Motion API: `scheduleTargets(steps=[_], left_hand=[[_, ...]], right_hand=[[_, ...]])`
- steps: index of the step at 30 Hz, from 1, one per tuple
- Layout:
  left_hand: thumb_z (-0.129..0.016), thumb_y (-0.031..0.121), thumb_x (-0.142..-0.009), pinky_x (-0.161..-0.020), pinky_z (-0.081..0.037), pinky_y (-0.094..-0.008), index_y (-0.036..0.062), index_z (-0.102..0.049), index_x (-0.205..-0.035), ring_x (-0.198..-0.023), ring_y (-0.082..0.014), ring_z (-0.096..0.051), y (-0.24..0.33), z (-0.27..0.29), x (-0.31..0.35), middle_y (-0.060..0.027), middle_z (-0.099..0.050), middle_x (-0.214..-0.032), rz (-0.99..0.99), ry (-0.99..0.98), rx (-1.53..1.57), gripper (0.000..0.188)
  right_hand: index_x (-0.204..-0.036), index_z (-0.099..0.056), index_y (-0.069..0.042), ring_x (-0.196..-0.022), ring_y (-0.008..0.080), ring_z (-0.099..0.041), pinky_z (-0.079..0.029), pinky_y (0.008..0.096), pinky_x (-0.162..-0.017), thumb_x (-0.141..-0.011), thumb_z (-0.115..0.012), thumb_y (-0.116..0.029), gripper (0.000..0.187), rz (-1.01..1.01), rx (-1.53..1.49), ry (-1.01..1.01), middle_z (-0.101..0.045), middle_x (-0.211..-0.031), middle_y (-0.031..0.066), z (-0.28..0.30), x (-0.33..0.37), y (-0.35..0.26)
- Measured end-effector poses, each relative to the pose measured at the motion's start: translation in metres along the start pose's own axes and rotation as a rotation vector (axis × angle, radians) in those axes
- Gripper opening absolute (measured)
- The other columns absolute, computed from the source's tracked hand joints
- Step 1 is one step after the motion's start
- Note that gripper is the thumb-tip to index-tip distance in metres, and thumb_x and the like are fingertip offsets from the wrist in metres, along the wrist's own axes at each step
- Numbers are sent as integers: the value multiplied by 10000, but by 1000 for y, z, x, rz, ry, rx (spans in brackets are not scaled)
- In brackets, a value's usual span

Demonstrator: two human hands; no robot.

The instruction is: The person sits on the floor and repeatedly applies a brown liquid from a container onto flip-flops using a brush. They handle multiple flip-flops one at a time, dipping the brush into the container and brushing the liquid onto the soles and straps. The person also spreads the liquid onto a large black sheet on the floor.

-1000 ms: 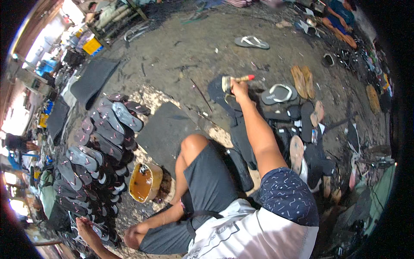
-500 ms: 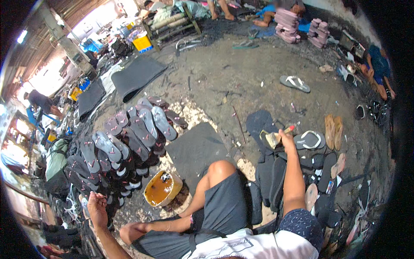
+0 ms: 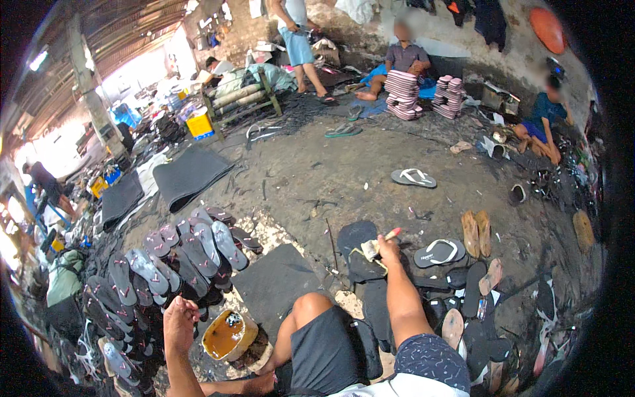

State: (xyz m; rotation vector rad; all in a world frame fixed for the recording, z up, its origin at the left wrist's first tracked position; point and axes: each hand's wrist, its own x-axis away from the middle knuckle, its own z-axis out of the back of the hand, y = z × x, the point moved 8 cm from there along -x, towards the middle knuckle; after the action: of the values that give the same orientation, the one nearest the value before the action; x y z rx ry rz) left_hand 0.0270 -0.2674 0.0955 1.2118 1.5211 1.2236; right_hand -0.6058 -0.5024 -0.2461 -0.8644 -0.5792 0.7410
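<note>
1. The right hand [image 3: 390,253] was closed around a brush [image 3: 370,249], its bristles on the left and its red handle tip poking out to the upper right.
2. The dark sole [image 3: 354,233] lay just left of that grip, its long axis running roughly away from the person, so the brush slanted across it. Whether the bristles touched it, I could not tell.
3. The right hand was by far the nearer one to the sole; a white-strapped slipper [image 3: 428,257] lay on that hand's other side.
4. The left hand [image 3: 180,322] was raised well apart from the sole, fingers loosely curled toward the thumb; I could not tell if it held anything.
5. The tub [image 3: 247,340] of brown liquid stood just right of the left hand, between it and the person's bent knee [image 3: 312,306].
</note>
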Motion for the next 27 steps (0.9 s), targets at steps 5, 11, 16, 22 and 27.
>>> scheduleTargets(steps=[5, 11, 16, 22, 27], left_hand=[[-578, 365, -1029, -654, -441, -275, 113, -584, -898, -718, -130, -575, -28, -1, -17, -24, -631, -858, 37, -52, 146, 284], [-586, 339, -1030, -664, -429, -262, 97, -574, -917, -754, -110, -552, -44, -63, -36, -12, -605, -862, 31, -118, 184, 268], [-539, 348, -1043, -881, -470, -317, 60, -546, -1369, -1082, -190, -615, -51, -204, -49, -114, -625, -1284, 8, -299, -271, 435], [-610, 338, -1002, -1079, -407, -430, 117, -289, -1582, -1399, -297, -432, -87, -327, -60, -171, -368, -1576, 42, -443, -79, 698], [-759, 428, -879, -1067, -410, -415, 40, -282, -1568, -1286, -300, -492, -100, -303, -65, -221, -429, -1492, 52, -236, -169, 924]], right_hand=[[-1025, -744, 9, -1033, 385, -691, -507, 467, -876, -889, -599, -614, 654, 7, -50, -95, -725, -1036, 248, 6, -41, 15], [-916, -708, -3, -783, 313, -694, -524, 427, -730, -855, -739, -502, 503, 112, -313, -64, -726, -820, 142, 28, -3, -52], [-876, -754, -2, -684, 136, -592, -457, 352, -644, -976, -626, -476, 501, 254, -866, -143, -675, -731, 17, 81, 87, -196], [-1087, -705, -10, -908, 126, -588, -473, 304, -824, -977, -648, -454, 461, 208, -1120, -151, -684, -1018, 26, 133, 194, -229], [-1148, -671, -2, -1004, 146, -629, -481, 327, -930, -991, -630, -438, 465, 164, -1188, -137, -686, -1109, 56, 149, 251, -250]])
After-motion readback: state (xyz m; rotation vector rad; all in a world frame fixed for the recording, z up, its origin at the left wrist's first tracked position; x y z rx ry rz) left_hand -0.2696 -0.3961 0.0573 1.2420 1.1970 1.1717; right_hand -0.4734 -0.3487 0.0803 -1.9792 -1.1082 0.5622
